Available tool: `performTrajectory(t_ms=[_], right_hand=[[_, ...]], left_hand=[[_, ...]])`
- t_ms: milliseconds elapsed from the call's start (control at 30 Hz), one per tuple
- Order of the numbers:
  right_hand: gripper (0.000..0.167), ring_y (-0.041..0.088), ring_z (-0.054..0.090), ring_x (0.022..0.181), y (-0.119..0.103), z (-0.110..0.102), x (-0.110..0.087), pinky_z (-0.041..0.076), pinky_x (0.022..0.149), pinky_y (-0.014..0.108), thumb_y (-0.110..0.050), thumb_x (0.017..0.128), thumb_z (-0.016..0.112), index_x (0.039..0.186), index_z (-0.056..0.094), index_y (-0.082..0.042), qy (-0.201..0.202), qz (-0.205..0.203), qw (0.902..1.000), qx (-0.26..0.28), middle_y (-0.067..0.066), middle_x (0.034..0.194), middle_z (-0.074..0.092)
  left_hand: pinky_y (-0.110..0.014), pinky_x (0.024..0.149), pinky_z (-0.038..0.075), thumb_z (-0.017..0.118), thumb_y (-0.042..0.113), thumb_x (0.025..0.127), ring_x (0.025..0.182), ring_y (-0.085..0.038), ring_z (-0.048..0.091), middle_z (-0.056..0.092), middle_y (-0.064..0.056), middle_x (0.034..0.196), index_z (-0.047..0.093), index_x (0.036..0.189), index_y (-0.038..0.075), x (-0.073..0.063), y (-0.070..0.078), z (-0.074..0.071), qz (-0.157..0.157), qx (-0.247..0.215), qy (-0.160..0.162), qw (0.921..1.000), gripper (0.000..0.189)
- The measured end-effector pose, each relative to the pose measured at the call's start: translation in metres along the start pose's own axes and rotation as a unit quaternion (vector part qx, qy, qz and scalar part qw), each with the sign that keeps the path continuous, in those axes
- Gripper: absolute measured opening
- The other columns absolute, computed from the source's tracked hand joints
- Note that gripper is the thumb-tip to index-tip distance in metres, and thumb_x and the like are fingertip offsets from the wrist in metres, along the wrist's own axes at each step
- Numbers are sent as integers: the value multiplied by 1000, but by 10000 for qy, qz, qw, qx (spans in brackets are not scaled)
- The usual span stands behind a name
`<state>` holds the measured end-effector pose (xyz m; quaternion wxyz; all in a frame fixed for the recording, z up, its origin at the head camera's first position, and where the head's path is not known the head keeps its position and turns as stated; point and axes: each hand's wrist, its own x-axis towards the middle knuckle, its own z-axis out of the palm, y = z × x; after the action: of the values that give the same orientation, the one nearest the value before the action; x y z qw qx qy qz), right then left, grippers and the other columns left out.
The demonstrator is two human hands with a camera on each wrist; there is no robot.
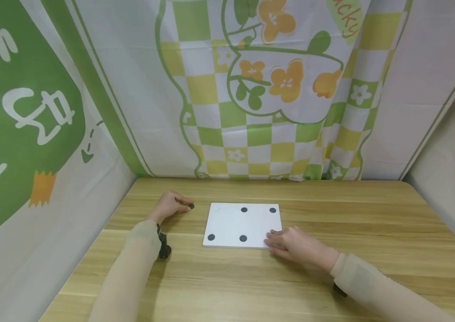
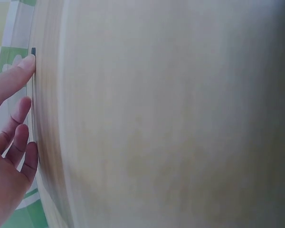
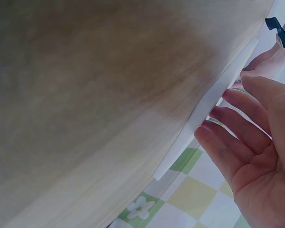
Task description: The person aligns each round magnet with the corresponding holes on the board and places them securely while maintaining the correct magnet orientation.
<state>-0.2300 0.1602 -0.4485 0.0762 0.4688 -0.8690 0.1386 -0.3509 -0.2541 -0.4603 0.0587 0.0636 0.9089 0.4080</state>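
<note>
A white rectangular board point(image 1: 227, 223) lies flat on the table, with several round black discs on it, such as the top-middle disc point(image 1: 244, 209) and the bottom-left disc point(image 1: 211, 237). A faint round mark point(image 1: 216, 209) shows at its top-left corner. Left of the board, my left hand point(image 1: 171, 205) pinches another black disc point(image 1: 191, 206) at its fingertips, close to the tabletop; the left wrist view catches the disc's dark edge point(image 2: 33, 51) beyond the fingertip. My right hand point(image 1: 296, 243) rests at the board's bottom-right corner, fingers loosely extended over it and hiding that corner.
The wooden table point(image 1: 352, 223) reaches back to a curtain point(image 1: 259, 147) with green and yellow checks. Printed cloth point(image 1: 103, 179) hangs along the left side, and a pale wall point(image 1: 452, 179) stands at the right. Each wrist wears a black camera mount point(image 1: 164, 246).
</note>
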Motion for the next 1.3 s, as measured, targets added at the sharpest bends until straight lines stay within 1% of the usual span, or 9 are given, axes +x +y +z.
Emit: performTrajectory(t_ms=[167, 333, 467, 600, 867, 967, 1133, 1200, 1300], right_hand=[[24, 26, 66, 105, -1, -1, 0, 56, 87, 34, -19, 89, 66, 109, 70, -6, -4, 16, 10000, 51, 13, 111, 68], [23, 25, 67, 104, 0, 0, 0, 56, 86, 34, -18, 89, 66, 109, 70, -6, -3, 31, 10000, 61, 13, 111, 69], [24, 25, 66, 105, 0, 0, 0, 56, 86, 33, -19, 89, 66, 109, 70, -7, -3, 32, 10000, 57, 12, 111, 69], [24, 25, 66, 105, 0, 0, 0, 56, 86, 33, -19, 89, 66, 108, 71, -7, 1, 18, 10000, 64, 12, 110, 69], [23, 25, 67, 104, -1, 0, -1, 56, 86, 33, -19, 89, 66, 107, 71, -7, 50, -34, 10000, 79, 12, 110, 69], [23, 25, 67, 104, -1, 0, -1, 56, 87, 34, -19, 89, 66, 107, 71, -7, 72, -25, 9999, 105, 12, 110, 69], [23, 24, 66, 105, -1, 0, 0, 55, 87, 34, -19, 89, 66, 107, 71, -7, 98, -48, 9998, 144, 12, 110, 69], [23, 24, 66, 105, 0, 0, 0, 55, 87, 34, -19, 89, 66, 108, 71, -7, 90, -40, 9999, 138, 12, 110, 69], [24, 24, 66, 105, 0, 0, 0, 55, 87, 35, -20, 89, 66, 108, 71, -7, 59, 8, 9999, 115, 11, 110, 69]], left_hand=[[-50, 106, 39, 78, 13, 78, 116, -33, 56, 70, -9, 113, 75, 100, 12, 0, 2, 1, 38, 106, 78, 9999, 22], [-49, 101, 41, 77, 13, 78, 108, -29, 57, 70, -8, 106, 75, 97, 12, 0, 4, 2, 41, 211, 77, 9997, 19], [-44, 94, 44, 76, 12, 80, 101, -25, 57, 69, -6, 102, 73, 96, 11, 1, 3, 3, 30, 241, 26, 9997, 17], [-38, 88, 45, 75, 11, 80, 95, -22, 57, 68, -6, 101, 73, 97, 11, 1, 3, 5, 49, 198, 13, 9998, 17], [-31, 82, 45, 76, 14, 79, 91, -20, 57, 69, -7, 100, 72, 97, 9, -1, 3, 5, 96, 101, -2, 9999, 20], [-32, 83, 45, 76, 17, 79, 92, -20, 57, 69, -7, 100, 72, 97, 9, -2, 4, 5, 66, 117, -21, 9999, 20], [-37, 90, 45, 76, 16, 80, 95, -22, 57, 69, -6, 101, 71, 95, 9, -3, 7, 5, -10, 147, 4, 9999, 18], [-38, 90, 45, 75, 16, 80, 95, -22, 58, 69, -7, 99, 71, 93, 9, -2, 8, 6, -5, 200, 33, 9998, 16], [-36, 88, 47, 75, 16, 79, 91, -20, 59, 69, -6, 95, 71, 91, 8, 1, 9, 7, 18, 347, 67, 9994, 14]])
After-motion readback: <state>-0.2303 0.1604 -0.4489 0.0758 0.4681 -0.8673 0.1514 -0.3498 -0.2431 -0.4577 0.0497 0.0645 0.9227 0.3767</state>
